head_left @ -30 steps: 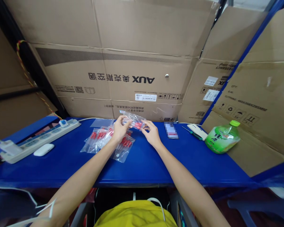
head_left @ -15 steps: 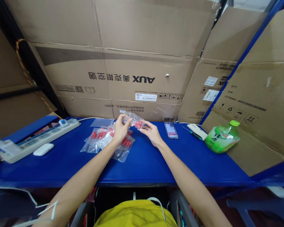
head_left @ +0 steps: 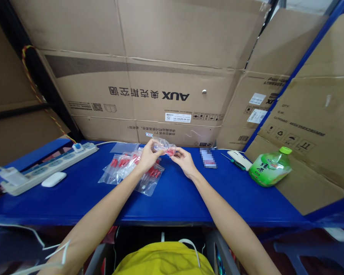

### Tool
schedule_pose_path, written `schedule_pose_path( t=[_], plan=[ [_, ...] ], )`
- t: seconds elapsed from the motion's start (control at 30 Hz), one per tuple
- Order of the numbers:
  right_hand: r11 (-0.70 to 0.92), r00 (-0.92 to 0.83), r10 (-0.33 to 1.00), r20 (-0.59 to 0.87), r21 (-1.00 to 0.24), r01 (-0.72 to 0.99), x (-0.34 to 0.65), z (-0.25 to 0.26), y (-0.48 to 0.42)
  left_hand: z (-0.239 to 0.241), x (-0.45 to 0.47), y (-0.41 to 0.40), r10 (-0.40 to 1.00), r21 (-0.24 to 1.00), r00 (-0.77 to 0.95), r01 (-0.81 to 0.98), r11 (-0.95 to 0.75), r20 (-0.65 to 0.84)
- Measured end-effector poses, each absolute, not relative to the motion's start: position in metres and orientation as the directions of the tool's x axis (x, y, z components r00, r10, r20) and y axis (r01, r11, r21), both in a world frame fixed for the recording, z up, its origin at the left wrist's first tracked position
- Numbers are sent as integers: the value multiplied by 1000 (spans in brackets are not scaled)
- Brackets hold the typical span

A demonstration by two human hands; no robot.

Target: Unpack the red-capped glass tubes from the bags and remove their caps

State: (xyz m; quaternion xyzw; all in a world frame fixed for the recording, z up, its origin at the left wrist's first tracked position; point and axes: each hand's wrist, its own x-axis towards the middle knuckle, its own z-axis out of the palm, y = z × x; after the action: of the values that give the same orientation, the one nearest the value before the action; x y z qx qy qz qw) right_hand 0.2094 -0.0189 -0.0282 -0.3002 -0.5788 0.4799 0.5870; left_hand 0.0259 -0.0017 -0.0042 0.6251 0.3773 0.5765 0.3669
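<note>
Clear bag (head_left: 162,144) crumples tighter now near the back edge of the bench (head_left: 189,200), our left hand (head_left: 148,158) and right hand (head_left: 185,160) both pinching it, so we seem mid-handling.

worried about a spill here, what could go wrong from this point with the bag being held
The clear bag, held between the left hand and right hand, could slip; if it is unsealed, which I can't tell, its red pieces might fall out. The left arm crosses close to the pile of bags, so it might nudge them.
</note>
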Motion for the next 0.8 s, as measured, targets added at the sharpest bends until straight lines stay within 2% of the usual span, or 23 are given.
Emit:
schedule_pose_path(
  t=[0.33,0.47,0.8],
  plan=[
    [358,-79,922,380,-911,-204,206,-29,-19,-7,28,-2,910,908,50,62,-415,412],
    [350,-50,930,365,-918,-186,206,-28,-19,-6,31,-3,921,922,54,16,-386,385],
    [365,-147,906,397,-908,-204,207,-26,-20,-6,27,1,958,954,-49,-91,-287,284]
  ],
)
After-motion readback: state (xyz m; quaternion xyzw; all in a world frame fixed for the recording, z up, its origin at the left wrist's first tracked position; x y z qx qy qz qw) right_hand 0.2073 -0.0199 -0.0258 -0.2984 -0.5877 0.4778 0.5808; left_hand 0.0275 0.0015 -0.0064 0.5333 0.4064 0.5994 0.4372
